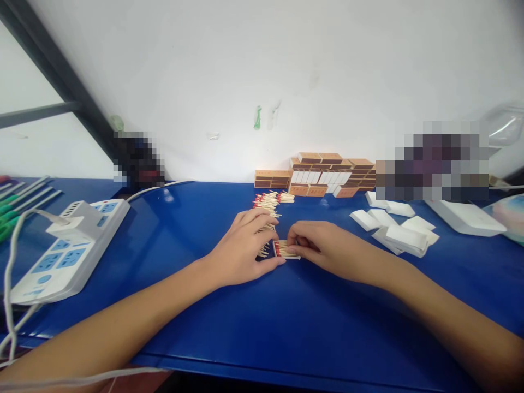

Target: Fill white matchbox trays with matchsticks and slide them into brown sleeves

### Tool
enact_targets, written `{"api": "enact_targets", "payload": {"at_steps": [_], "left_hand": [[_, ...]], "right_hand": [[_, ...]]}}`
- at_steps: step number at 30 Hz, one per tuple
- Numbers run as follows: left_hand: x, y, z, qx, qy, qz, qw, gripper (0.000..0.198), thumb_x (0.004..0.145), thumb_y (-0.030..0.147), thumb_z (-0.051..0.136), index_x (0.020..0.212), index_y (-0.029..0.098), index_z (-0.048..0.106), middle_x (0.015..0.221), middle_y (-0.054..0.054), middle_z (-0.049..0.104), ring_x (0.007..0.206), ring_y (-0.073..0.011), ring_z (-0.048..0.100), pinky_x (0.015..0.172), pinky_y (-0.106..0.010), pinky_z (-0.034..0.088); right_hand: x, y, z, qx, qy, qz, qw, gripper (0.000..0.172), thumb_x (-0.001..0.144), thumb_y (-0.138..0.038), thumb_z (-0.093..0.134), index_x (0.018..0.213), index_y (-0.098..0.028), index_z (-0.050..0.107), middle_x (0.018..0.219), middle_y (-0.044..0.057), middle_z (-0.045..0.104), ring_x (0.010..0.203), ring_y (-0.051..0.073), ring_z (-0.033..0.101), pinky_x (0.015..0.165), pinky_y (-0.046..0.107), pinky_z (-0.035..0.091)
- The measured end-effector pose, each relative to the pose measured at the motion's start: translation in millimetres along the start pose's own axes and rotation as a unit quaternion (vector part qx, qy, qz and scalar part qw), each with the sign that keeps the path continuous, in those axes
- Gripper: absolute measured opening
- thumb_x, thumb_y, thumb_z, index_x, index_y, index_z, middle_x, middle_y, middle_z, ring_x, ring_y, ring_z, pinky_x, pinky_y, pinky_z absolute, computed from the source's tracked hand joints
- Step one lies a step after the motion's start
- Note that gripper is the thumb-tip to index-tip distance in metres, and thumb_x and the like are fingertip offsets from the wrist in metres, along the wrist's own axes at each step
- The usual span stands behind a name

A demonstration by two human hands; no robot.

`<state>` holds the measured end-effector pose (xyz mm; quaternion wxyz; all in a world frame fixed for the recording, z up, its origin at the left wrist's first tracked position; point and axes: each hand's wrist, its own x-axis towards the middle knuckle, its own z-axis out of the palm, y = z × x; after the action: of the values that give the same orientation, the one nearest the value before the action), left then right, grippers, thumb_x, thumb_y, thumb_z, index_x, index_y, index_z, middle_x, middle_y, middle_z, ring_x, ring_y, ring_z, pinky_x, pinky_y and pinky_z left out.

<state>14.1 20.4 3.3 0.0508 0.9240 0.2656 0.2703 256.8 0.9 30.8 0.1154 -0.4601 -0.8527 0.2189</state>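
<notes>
Both hands meet at the middle of the blue table [262, 327]. My left hand [243, 245] lies over loose red-tipped matches [268, 204], fingers curled, thumb against a small white matchbox tray [284, 249] filled with matches. My right hand [317, 245] pinches the tray's right side, fingers closed on it. The pile of matches runs from under my left hand back toward the wall.
Stacked brown matchboxes [327, 174] stand against the wall. Several empty white trays [393, 226] lie to the right. A white power strip [69, 248] with cable sits at the left, with green-handled tools [20, 204] beyond. A flat white box [464, 217] lies far right.
</notes>
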Motion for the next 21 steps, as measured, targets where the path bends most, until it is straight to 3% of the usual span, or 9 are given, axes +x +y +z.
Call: {"api": "enact_targets", "payload": {"at_steps": [16, 21], "left_hand": [[-0.1, -0.8, 1.0, 0.005, 0.001, 0.002, 1.0, 0.032, 0.091, 0.045, 0.076, 0.108, 0.019, 0.072, 0.137, -0.012, 0.066, 0.139, -0.0324, 0.051, 0.117, -0.054, 0.04], [-0.4, -0.8, 1.1, 0.007, 0.0, 0.008, 1.0, 0.032, 0.091, 0.045, 0.076, 0.108, 0.019, 0.071, 0.137, -0.012, 0.066, 0.138, -0.0324, 0.051, 0.117, -0.054, 0.04]], "right_hand": [[3.3, 2.3, 0.0, 0.028, 0.011, 0.004, 1.0, 0.02, 0.102, -0.035, 0.06, 0.087, -0.022, 0.065, 0.079, 0.0, 0.064, 0.068, 0.015, 0.054, 0.064, 0.029, 0.037], [3.9, 3.9, 1.0, 0.03, 0.018, -0.035, 0.999, 0.021, 0.102, -0.032, 0.059, 0.085, -0.022, 0.064, 0.082, 0.0, 0.064, 0.071, 0.015, 0.054, 0.067, 0.029, 0.038]]}}
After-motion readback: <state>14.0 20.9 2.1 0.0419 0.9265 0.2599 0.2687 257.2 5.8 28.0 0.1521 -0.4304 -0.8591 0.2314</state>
